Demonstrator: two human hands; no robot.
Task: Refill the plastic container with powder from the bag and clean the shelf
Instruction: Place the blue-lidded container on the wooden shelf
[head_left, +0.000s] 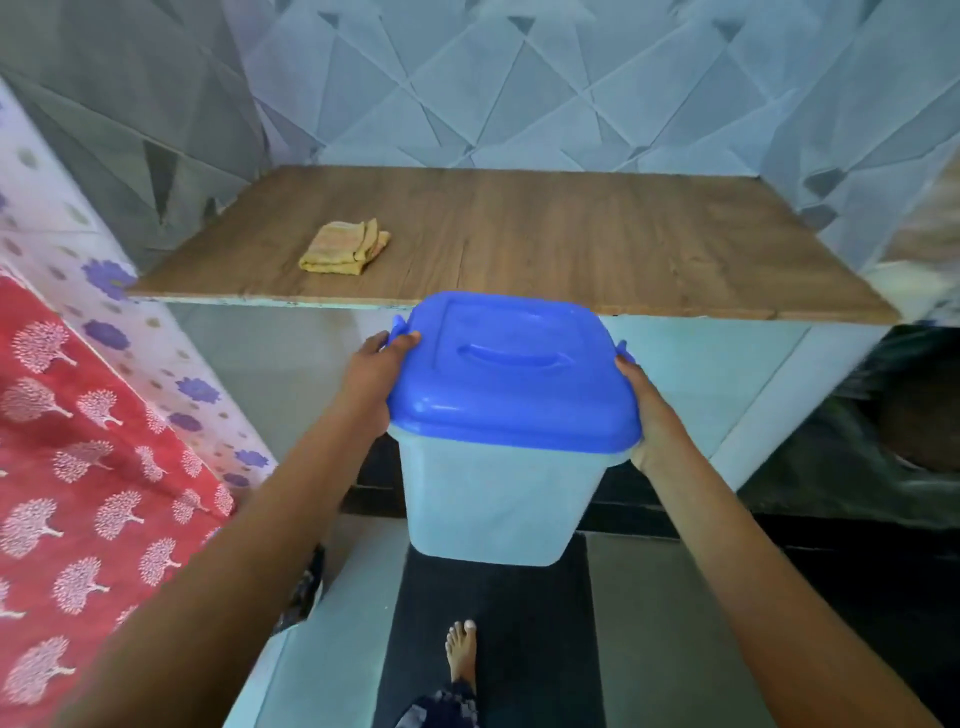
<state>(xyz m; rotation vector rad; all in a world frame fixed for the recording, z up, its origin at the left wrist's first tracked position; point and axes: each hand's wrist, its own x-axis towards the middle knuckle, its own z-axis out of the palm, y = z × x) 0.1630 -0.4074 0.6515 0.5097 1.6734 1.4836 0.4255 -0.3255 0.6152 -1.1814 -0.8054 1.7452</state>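
Left hand (371, 379) and right hand (652, 421) are clamping opposite sides of the container (498, 493) at its blue lid (511, 369), holding it in the air before the front edge of the shelf (597, 244), where a folded cloth (345, 248) is lying. With the lid closed and no bag showing, refilling is likely not yet begun. The next move is probably calling for a level set-down and lid removal.

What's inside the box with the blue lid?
The blue lid covers the box, so its inside is hidden. Its cloudy walls show no clear contents.
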